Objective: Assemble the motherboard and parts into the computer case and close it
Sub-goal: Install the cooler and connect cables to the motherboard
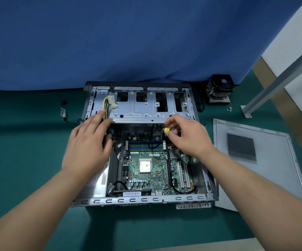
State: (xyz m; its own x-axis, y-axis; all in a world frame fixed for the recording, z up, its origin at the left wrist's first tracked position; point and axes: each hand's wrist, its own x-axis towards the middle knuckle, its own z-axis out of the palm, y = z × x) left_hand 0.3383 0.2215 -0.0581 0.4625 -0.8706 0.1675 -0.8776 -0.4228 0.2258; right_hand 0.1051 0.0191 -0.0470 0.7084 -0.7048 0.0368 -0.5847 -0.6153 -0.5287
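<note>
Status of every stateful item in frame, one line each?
computer case: open, lying on its side
side panel: off, flat beside the case
motherboard: inside the case, CPU socket uncovered
CPU cooler: not fitted, on the table
yellow connector: pinched by right hand
left hand: open, fingers straight

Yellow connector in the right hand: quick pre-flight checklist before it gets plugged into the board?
1. Right hand pinches yellow connector: ok.
2. Target header on the motherboard identified: cannot tell, hidden by the hand.
3. Black cable clear of the memory slots: not ok, it loops over them.
4. Left hand steadying the case by the drive cage: ok, fingers straight.
5. Cooler fitted: not ok, on the mat outside the case.
6. Side panel out of the way: ok.
</note>
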